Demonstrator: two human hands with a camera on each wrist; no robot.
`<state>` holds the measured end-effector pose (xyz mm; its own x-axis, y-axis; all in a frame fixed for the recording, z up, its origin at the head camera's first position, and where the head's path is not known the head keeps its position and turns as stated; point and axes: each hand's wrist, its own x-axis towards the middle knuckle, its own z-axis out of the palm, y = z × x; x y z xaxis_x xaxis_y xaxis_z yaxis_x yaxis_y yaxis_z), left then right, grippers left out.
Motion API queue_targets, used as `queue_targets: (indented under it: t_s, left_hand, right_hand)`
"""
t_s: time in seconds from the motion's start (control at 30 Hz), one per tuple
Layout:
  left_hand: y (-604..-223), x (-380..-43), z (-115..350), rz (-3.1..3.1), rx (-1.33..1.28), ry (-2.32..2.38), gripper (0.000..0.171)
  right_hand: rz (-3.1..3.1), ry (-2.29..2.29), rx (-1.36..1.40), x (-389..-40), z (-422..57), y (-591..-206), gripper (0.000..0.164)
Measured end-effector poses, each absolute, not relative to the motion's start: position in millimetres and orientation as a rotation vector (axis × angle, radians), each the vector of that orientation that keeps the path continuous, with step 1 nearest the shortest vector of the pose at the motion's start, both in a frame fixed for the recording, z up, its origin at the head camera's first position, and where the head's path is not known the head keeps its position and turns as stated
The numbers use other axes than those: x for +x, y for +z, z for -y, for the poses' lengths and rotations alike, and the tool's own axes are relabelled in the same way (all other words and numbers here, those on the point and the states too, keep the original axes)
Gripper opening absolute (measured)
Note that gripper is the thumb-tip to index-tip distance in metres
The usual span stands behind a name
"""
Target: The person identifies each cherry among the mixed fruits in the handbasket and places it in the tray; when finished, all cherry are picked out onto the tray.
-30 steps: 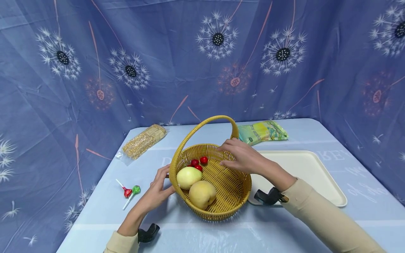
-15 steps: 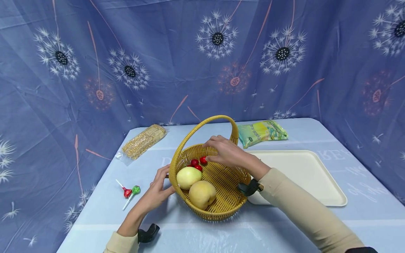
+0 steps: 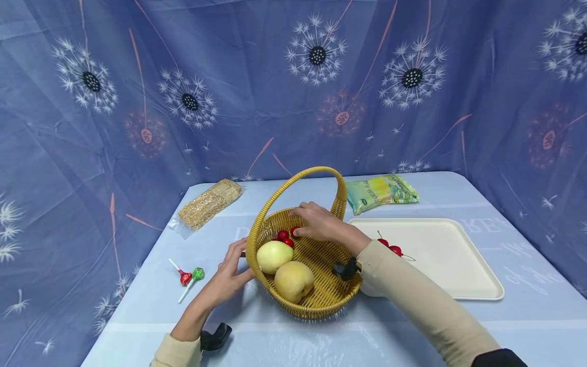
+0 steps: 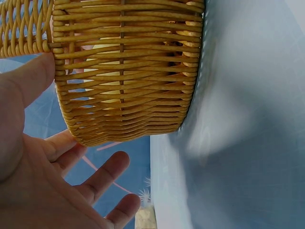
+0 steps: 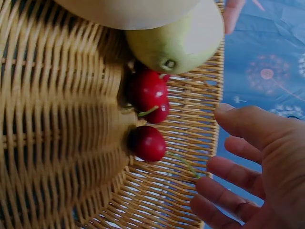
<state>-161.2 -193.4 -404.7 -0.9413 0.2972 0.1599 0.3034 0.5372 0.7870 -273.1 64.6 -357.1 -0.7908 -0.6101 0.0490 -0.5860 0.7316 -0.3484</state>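
Observation:
A yellow wicker basket (image 3: 337,265) with a tall arched handle stands mid-table. Inside lie a pale yellow-green fruit (image 3: 274,257), a larger yellow-orange round fruit (image 3: 293,282) and several red cherries (image 3: 283,235) with green stems. My left hand (image 3: 229,278) touches the basket's left rim by the foot of the handle. In the left wrist view its thumb is at the rim and its last two fingers spread free. My right hand (image 3: 321,223) reaches over the basket, fingers parted close to one cherry (image 5: 149,144), with nothing between them.
A cream tray (image 3: 440,255) to the right bears cherries (image 3: 395,250), partly behind my right sleeve. A green-yellow packet (image 3: 382,193) lies at the back, a bag of grains (image 3: 210,204) at back left. Two lollipops, red (image 3: 185,278) and green (image 3: 197,274), lie left.
My right hand has moved left, from the basket's right side to the cherries. The cherries on the tray have come into view from behind that arm. My left hand stays at the rim.

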Motion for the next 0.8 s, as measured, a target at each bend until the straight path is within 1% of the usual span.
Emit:
queue_targets:
  t_s: [0.2, 0.5, 0.8]
  left_hand:
    - [-405, -162, 194, 2.746, -0.541, -1.412, 0.061]
    - [-405, -162, 194, 2.743, -0.545, -1.407, 0.061]
    - [-405, -162, 194, 2.747, -0.547, -1.398, 0.060]
  right_hand:
    - [-2.814, -0.441, -0.917, -277, -60, -368, 0.047]
    - [-2.803, -0.340, -1.018, -282, -59, -380, 0.049]
    - [-2.779, -0.329, -1.047, -283, -59, -385, 0.048]
